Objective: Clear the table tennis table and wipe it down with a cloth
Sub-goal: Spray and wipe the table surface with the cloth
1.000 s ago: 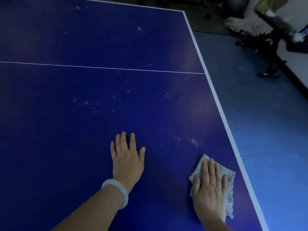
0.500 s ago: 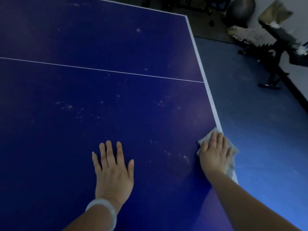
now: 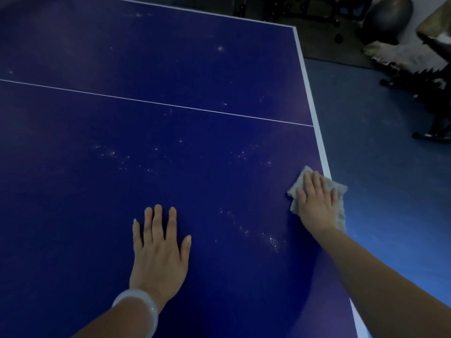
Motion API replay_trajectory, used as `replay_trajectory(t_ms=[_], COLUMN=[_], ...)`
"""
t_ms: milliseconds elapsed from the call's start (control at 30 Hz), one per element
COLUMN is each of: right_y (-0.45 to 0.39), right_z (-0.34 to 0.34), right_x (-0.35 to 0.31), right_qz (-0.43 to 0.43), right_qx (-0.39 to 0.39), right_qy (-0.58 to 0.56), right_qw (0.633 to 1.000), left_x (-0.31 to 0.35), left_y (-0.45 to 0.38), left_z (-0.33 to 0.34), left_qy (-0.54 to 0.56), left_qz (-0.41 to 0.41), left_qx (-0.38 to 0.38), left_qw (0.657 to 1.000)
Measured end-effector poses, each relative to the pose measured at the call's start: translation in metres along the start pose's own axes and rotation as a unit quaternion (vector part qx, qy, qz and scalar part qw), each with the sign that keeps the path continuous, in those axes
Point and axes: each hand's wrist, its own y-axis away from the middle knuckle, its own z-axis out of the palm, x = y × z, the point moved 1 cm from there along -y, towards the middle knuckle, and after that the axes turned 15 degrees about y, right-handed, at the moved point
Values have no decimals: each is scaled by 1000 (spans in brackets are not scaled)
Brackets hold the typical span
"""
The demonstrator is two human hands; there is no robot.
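While the left hand (image 3: 158, 254) lies palm-down on the blue table (image 3: 170, 69), its fingers (image 3: 157, 223) are straight, slightly spread and hold nothing; a pale bangle (image 3: 140, 306) circles the wrist. The right hand (image 3: 317, 203) presses flat on a light cloth (image 3: 340, 191) at the table's right border, fingers (image 3: 316, 182) extended and close together, none curled round the fabric. Cloth shows beyond the fingertips, beside the thumb and beyond the little finger, where it overhangs the white edge line (image 3: 314, 111). Between the two hands, nearer the right wrist than its fingertips, a patch of pale specks (image 3: 273, 241) marks the surface; more specks (image 3: 114, 153) lie well ahead of the left fingertips, short of the thin white centre line (image 3: 156, 102). Far beyond the right fingertips, off the table, stand a dark exercise ball (image 3: 388, 17) and a black bench frame (image 3: 429, 93) on the blue floor (image 3: 378, 154).
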Motion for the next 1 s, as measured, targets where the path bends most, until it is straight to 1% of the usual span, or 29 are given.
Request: replay_trajectory(t_ms=[67,100,133,167,233,267,300,333,367,433,467,600,700,767,800,867,900,1000], right_y=[-13,-17,-18,-17,-9,-8,-11,-18,-28,-53,-67,-122,-159,-170,-170,-156,-142,-84], right_z=[-6,-10,-13,-13,-10,-7,-4,-1,-1,-8,-13,-39,-53,-61,-64,-69,-70,-62], right_x=[-16,-31,-47,-63,-83,-82,-74,-61,-47,-24,-19,-34,-61,-91,-110,-154,-178,-235], right_qz=[55,52,22,-35,-174,-215,-226,-205,-161,-62,-29,48,60,27,-8,-114,-169,-317], right_qx=[-11,-12,-8,6,31,31,30,32,31,7,-9,-51,-61,-84,-90,-80,-74,-53], right_qy=[-29,-35,-31,-20,-5,3,15,29,36,4,-21,-99,-129,-137,-126,-68,-40,4], right_qw=[998,998,999,999,984,976,974,978,986,998,999,993,988,987,988,988,982,947], left_x=[0,1,1,2,1,1,1,1,1,1,0,-1,-1,-1,-1,-1,0,0], left_y=[0,-1,-1,0,0,1,1,0,0,0,0,0,-1,-1,-1,-1,-1,0], left_z=[-1,-1,-1,-1,-1,0,0,-1,-1,-1,-1,0,1,1,2,1,1,0], left_qy=[5,7,7,6,3,6,7,7,5,1,0,1,6,6,5,2,2,10], left_qz=[-1,-2,-3,-5,-6,-8,-9,-11,-11,-8,-6,2,-5,-10,-11,-15,-16,-20], left_qx=[1,1,-1,-2,-5,-6,-6,-7,-7,-8,-8,-7,-9,-11,-11,-14,-16,-18], left_qw=[1000,1000,1000,1000,1000,1000,1000,1000,1000,1000,1000,1000,1000,1000,1000,1000,1000,1000])
